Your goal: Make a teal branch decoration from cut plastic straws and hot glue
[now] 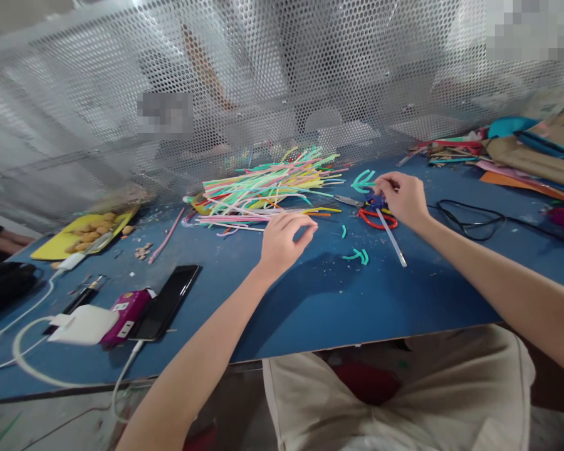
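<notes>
A: In the head view, how is the right hand [404, 197] held?
B: Its fingers are bent toward the thumb, and the upper sprig [364, 181], green and branched, is seen right at the fingertips. Whether it is gripped cannot be told.

A: And what is found beneath that hand?
B: A blue tool [375, 200] is partly covered by it. A clear stick [391, 239] is seen pointing from there toward the near edge, laid across the red handles of the scissors [378, 222], whose blades are pointed left.

A: How is the left hand [284, 244] placed?
B: It is held in front of the stems [258, 191], which are heaped in many colours. Its fingers are curled, with thumb and forefinger brought close; whether anything thin is pinched cannot be told.

A: What is seen between the hands?
B: A lower sprig [358, 255], also green, is laid on the blue table [310, 313], with a green bit [344, 232] just beyond it.

A: And farther left?
B: A phone [172, 304] is set beside a purple box [128, 316].
</notes>
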A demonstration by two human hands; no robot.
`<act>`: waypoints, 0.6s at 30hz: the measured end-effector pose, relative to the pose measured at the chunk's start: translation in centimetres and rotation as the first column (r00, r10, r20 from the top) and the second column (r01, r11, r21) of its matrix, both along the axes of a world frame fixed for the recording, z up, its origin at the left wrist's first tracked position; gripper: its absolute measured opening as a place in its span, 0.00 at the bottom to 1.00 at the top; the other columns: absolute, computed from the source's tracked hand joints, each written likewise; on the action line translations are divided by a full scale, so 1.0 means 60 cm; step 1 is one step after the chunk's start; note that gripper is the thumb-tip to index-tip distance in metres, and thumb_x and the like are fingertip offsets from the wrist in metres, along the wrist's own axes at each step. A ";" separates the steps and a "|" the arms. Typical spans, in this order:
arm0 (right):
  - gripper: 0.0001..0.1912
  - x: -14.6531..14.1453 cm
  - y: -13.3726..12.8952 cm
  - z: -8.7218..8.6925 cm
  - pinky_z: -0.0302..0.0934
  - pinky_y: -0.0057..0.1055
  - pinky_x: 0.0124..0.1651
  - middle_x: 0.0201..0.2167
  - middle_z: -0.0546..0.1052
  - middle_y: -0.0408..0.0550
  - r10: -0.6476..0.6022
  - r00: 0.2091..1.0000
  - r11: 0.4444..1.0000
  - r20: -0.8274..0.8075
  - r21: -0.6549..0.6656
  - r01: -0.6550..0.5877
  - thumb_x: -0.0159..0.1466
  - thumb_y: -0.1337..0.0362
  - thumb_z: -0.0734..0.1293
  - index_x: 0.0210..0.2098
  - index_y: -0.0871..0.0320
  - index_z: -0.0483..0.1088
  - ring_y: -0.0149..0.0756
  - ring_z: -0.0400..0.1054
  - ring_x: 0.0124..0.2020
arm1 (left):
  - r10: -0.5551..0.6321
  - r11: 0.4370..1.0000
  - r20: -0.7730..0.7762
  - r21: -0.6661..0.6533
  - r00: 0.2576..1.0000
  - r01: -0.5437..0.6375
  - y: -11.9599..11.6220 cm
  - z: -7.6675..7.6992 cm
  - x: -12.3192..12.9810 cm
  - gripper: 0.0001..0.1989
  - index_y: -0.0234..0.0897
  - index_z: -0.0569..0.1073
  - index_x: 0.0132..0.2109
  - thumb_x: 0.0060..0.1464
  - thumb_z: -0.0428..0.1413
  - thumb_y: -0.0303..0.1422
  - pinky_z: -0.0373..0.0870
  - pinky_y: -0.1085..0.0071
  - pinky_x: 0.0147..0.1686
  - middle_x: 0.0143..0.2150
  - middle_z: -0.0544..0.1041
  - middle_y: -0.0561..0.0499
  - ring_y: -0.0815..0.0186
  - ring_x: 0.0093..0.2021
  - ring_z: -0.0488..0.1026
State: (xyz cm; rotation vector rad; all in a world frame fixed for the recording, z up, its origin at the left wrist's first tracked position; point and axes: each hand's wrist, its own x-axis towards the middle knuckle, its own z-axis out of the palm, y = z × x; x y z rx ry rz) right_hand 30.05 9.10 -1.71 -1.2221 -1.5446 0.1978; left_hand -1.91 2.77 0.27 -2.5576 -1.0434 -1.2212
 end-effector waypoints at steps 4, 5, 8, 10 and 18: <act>0.09 0.005 0.006 -0.001 0.69 0.35 0.38 0.29 0.82 0.48 -0.062 0.997 0.993 -0.049 0.096 0.066 0.68 0.61 0.66 0.38 0.56 0.78 0.37 0.76 0.29 | -0.026 0.997 -0.037 -0.079 0.999 0.023 0.006 -0.009 -0.003 0.10 0.38 0.78 0.41 0.68 0.55 0.38 0.70 0.66 0.50 0.42 0.82 0.50 0.65 0.40 0.75; 0.09 0.005 0.006 -0.001 0.70 0.35 0.38 0.29 0.82 0.47 -0.071 0.995 0.989 -0.069 0.122 0.079 0.68 0.61 0.66 0.39 0.56 0.78 0.37 0.77 0.29 | -0.037 0.995 -0.048 -0.095 0.998 0.032 0.009 -0.012 -0.004 0.10 0.38 0.77 0.42 0.68 0.55 0.38 0.70 0.66 0.50 0.42 0.82 0.50 0.66 0.38 0.75; 0.09 0.004 0.004 0.005 0.71 0.35 0.37 0.29 0.81 0.47 -0.058 0.991 0.978 -0.120 0.193 0.081 0.69 0.60 0.66 0.41 0.55 0.78 0.37 0.77 0.30 | -0.085 0.988 -0.065 -0.135 0.994 0.076 0.016 -0.023 -0.007 0.10 0.39 0.78 0.44 0.69 0.54 0.37 0.70 0.66 0.50 0.40 0.83 0.51 0.66 0.38 0.75; 0.08 0.001 -0.003 0.009 0.72 0.35 0.37 0.31 0.82 0.47 -0.034 0.990 0.969 -0.135 0.237 0.066 0.69 0.61 0.66 0.42 0.54 0.78 0.37 0.78 0.32 | -0.110 0.980 -0.070 -0.172 0.991 0.097 0.020 -0.029 -0.008 0.10 0.39 0.78 0.45 0.70 0.52 0.36 0.70 0.67 0.49 0.39 0.83 0.51 0.65 0.41 0.76; 0.07 -0.021 -0.032 0.018 0.72 0.37 0.43 0.36 0.83 0.47 -0.038 0.997 0.959 0.063 0.284 0.019 0.67 0.59 0.70 0.40 0.53 0.80 0.40 0.79 0.38 | -0.135 0.952 -0.103 -0.289 0.985 0.100 0.031 -0.043 -0.008 0.07 0.40 0.79 0.45 0.67 0.57 0.36 0.71 0.67 0.49 0.44 0.83 0.51 0.64 0.45 0.76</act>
